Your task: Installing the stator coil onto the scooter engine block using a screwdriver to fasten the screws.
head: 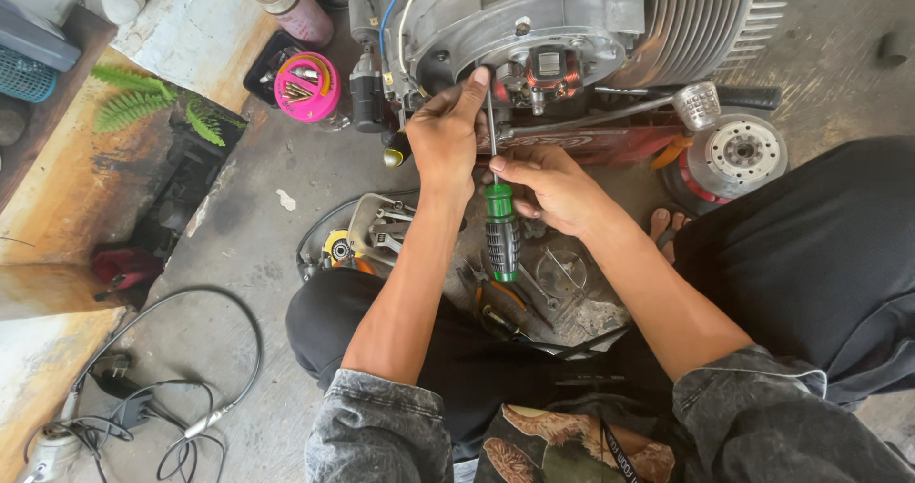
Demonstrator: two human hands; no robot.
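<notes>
A grey metal engine [591,16] with cooling fins lies on the concrete floor in front of me. My left hand [445,135] rests against its lower housing, index finger stretched up beside the thin steel shaft of a screwdriver. My right hand [548,188] grips that screwdriver [501,226] just above its green and black handle, which hangs down toward my lap. The tip points up into a small orange-lit part [543,73] under the round cover. A black and yellow tool handle [396,150] pokes out from behind my left hand.
A tray of loose tools [381,231] and pliers [500,311] sits between my knees. A round pink box [307,87] of small parts lies up left, a clutch disc [739,151] at right. Cables [191,426] coil at lower left. My bare toes [667,224] show at right.
</notes>
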